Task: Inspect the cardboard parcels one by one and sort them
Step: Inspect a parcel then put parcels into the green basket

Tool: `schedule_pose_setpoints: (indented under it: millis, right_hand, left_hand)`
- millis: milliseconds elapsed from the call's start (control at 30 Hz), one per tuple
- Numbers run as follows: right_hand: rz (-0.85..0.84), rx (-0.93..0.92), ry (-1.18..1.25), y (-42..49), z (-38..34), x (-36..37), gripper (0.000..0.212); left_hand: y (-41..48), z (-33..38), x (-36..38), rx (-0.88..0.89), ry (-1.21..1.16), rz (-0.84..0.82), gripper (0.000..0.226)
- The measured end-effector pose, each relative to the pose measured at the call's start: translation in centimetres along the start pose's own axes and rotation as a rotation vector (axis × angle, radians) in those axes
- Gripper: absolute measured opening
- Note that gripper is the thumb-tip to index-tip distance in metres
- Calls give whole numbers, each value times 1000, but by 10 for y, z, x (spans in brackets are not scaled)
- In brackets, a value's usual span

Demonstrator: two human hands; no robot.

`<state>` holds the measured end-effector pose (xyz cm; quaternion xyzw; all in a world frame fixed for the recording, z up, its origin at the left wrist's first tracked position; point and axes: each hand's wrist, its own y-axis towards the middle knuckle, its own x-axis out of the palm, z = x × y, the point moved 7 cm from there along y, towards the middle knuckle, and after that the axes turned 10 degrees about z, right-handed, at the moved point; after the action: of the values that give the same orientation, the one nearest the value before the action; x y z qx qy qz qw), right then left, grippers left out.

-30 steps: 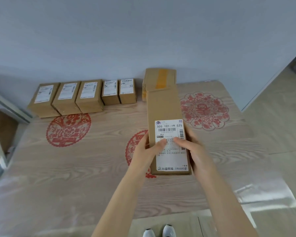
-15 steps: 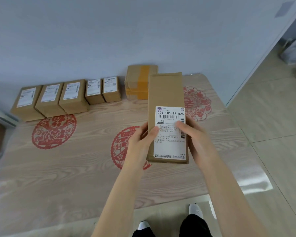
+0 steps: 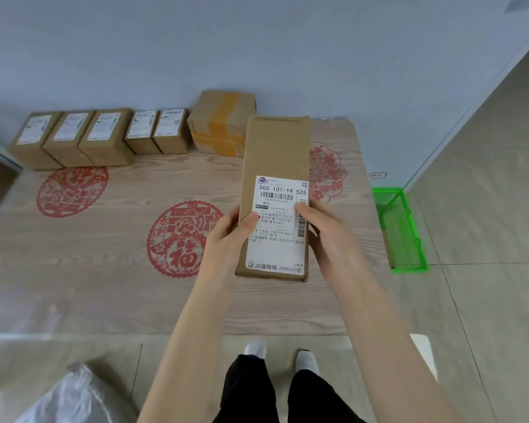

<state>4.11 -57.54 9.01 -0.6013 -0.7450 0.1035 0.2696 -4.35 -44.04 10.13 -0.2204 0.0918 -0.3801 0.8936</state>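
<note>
1. I am in the inspecting step: I hold the long parcel (image 3: 275, 160) up in front of me in both hands, label (image 3: 280, 239) facing me, so I can read the print.
2. The parcel is off the table (image 3: 89, 270), over its right part, with its long axis pointing away from me towards the wall and its far end overlapping the taped parcel (image 3: 223, 123) in my view.
3. My left hand (image 3: 226, 236) grips the left edge near the lower half. The thumb (image 3: 251, 222) lies on the label face and the other fingers curl behind the box, where I cannot see them.
4. My right hand (image 3: 327, 236) grips the opposite edge at about the same height, thumb (image 3: 304, 210) pressed on the label's right margin, fingers wrapped round the side.
5. Both forearms reach forward and slightly inward, wrists level, so the parcel sits tilted towards my face.
6. I judge that sorting comes next: once the label is read I must choose a place, either by the row of five labelled parcels (image 3: 107, 138) along the wall or in the green basket (image 3: 409, 257) on the floor just right of the table.
7. Either move calls for a firm two-handed carry, because the box is long and could swing at its far end.
</note>
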Motion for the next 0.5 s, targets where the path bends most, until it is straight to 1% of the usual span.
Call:
schedule_pose_setpoints:
  millis: [133,333,500]
  right_hand:
    - [-34,22,-7,-5,-2,-15,24]
    - [45,39,40,-23,4,-43,22]
    - [109,39,45,-49,15,-63,24]
  left_hand:
    - [-16,-8,10,-1,-27,32,32]
    - [-43,-23,27,29,-31,-45,30]
    - [-65,-45,31,5,-62,-94,33]
